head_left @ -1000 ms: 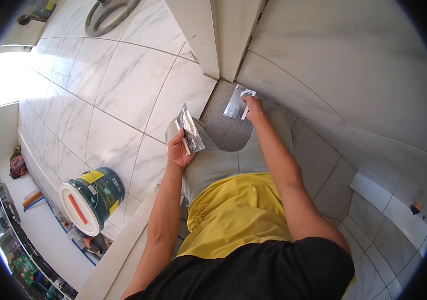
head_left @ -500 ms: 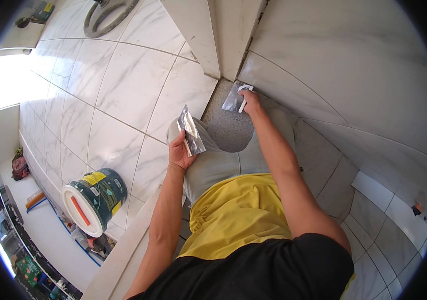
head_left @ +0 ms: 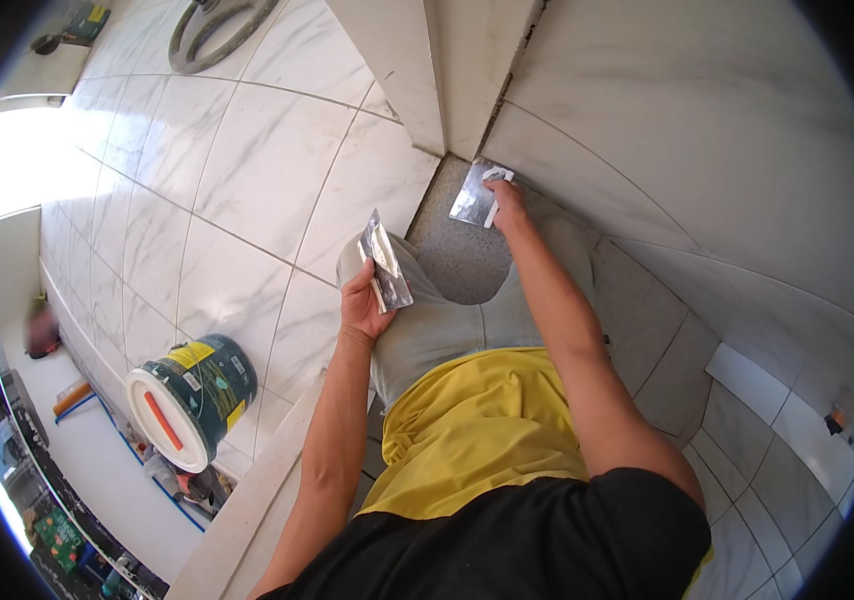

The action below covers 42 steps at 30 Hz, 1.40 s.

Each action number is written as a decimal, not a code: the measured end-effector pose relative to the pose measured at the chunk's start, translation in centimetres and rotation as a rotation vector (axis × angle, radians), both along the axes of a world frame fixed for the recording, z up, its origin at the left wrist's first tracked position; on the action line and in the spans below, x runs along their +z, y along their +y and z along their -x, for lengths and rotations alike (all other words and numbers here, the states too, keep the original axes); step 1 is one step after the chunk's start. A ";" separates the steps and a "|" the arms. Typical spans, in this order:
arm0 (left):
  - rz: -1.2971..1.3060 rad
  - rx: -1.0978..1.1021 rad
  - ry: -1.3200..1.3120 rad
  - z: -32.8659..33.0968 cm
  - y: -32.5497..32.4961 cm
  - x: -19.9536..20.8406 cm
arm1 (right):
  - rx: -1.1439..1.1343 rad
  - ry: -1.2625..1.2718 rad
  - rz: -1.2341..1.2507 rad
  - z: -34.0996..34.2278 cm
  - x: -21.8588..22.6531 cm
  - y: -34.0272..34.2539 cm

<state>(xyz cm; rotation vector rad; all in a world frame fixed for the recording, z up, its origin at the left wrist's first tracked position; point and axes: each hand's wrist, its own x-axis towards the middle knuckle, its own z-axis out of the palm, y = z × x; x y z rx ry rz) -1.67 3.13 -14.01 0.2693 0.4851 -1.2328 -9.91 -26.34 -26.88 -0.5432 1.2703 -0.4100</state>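
Observation:
My left hand (head_left: 363, 300) is closed around the handle of a finishing trowel (head_left: 388, 265), whose metal blade is smeared with white paste. It is held up over my left thigh. Farther forward, my right hand (head_left: 510, 204) grips a second finishing trowel (head_left: 469, 203) by its pale handle. That blade lies over a speckled grey floor strip (head_left: 459, 258) at the foot of the door frame (head_left: 467, 95); whether it touches the surface I cannot tell. Some white paste shows near its handle.
A dark green bucket (head_left: 232, 375) with a white lid and an orange handle stands at left. Marble-look floor tiles (head_left: 232, 225) spread beyond it. A tiled wall (head_left: 667, 110) rises close on the right. A grey ring-shaped object (head_left: 217, 45) is at the far left.
The view has shifted slightly. My right trowel's blade catches more light, as if tilted a little differently. Both hands keep their grips.

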 end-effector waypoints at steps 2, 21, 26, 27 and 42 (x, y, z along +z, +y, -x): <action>0.005 0.007 0.000 0.0 0.0 0.0 | 0.009 0.033 0.004 0.5 -0.1 0.3; -0.034 0.007 -0.008 0.1 -0.1 0.2 | 0.079 -0.035 -0.004 -1.2 -1.5 -0.9; -0.010 -0.013 -0.049 0.1 -0.4 0.2 | 0.090 -0.044 0.004 -1.1 -0.4 -1.5; -0.007 -0.011 -0.050 0.1 -0.4 0.2 | 0.078 -0.071 0.002 -1.0 0.0 -1.4; -0.023 0.000 -0.027 0.3 -0.4 0.7 | 0.110 -0.154 0.062 0.1 5.7 -1.1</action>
